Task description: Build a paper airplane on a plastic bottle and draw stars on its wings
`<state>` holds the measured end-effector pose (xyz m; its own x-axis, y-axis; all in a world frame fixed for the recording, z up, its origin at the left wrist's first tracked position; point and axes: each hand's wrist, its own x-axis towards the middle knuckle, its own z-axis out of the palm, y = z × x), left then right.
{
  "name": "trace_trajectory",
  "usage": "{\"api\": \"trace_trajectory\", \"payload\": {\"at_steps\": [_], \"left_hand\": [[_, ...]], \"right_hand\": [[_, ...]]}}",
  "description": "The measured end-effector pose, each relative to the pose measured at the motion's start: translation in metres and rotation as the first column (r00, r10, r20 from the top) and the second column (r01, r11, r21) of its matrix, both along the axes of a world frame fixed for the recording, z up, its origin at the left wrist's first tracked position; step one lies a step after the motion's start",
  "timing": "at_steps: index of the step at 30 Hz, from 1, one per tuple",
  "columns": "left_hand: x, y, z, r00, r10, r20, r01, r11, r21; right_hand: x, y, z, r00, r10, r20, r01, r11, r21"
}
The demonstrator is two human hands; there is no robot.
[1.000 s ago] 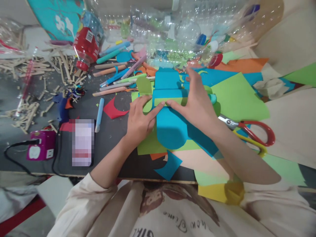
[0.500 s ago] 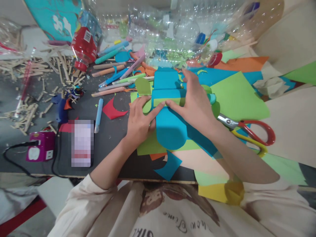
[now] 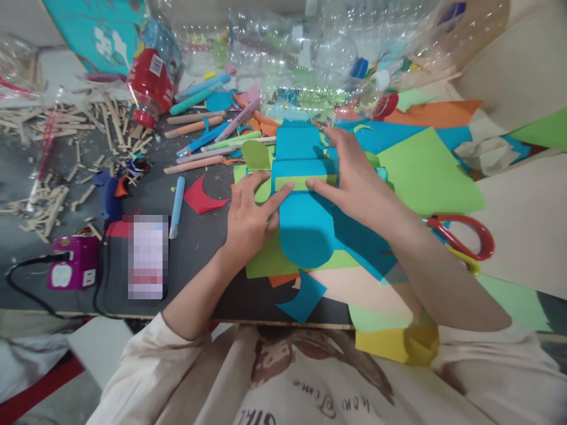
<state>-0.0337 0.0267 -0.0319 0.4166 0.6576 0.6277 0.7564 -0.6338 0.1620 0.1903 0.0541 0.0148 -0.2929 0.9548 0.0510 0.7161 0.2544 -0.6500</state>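
Observation:
A blue cut-paper piece (image 3: 306, 233) with a rounded front flap and a folded, raised middle lies before me. Across its middle runs a narrow light-green paper strip (image 3: 302, 183). My left hand (image 3: 250, 212) rests at the left side with fingers apart, its thumb tip on the strip's left part. On the other side, my right hand (image 3: 357, 171) is spread, thumb tip on the strip and forefinger reaching toward the back edge. Rounded green paper shapes (image 3: 257, 154) show beside the left hand. Both palms are hidden.
Red-handled scissors (image 3: 482, 236) lie under my right forearm. Markers (image 3: 195, 125), small wooden sticks (image 3: 53, 195), a blue glue gun (image 3: 110, 195) and a phone (image 3: 148, 257) are at left. Clear plastic bottles (image 3: 310, 65) fill the back; green paper sheets (image 3: 432, 174) lie right.
My right hand has shifted slightly right, its thumb sliding away from the left thumb along the strip. The left thumb has drawn back a little. The right forearm now covers the scissors' pivot.

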Motion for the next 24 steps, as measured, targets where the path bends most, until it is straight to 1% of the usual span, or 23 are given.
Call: {"api": "trace_trajectory", "payload": {"at_steps": [8, 12, 15, 18, 21, 24], "left_hand": [[0.000, 0.000, 0.000, 1.000, 0.024, -0.019, -0.024, 0.999, 0.027], [-0.004, 0.000, 0.000, 0.999, 0.013, -0.030, -0.015, 0.998, -0.066], [-0.006, 0.000, 0.000, 1.000, -0.009, 0.007, 0.010, 0.989, -0.144], [-0.005, -0.002, 0.000, 1.000, -0.001, 0.007, 0.002, 0.990, -0.141], [-0.002, -0.005, -0.001, 0.999, -0.003, -0.046, -0.002, 0.995, -0.098], [0.003, -0.008, -0.002, 0.995, -0.002, -0.104, -0.010, 0.994, -0.113]], "right_hand": [[0.011, 0.008, 0.000, 0.997, 0.060, -0.039, -0.061, 0.997, -0.047], [0.015, 0.012, -0.002, 0.995, 0.050, -0.085, -0.057, 0.995, -0.082], [0.019, 0.014, 0.000, 0.991, 0.105, -0.085, -0.112, 0.990, -0.085], [0.021, 0.013, 0.003, 0.982, 0.159, -0.099, -0.167, 0.982, -0.090], [0.014, 0.010, 0.006, 0.989, 0.093, -0.116, -0.105, 0.989, -0.105], [0.001, 0.005, 0.007, 0.999, 0.000, -0.051, -0.003, 0.997, -0.072]]}}
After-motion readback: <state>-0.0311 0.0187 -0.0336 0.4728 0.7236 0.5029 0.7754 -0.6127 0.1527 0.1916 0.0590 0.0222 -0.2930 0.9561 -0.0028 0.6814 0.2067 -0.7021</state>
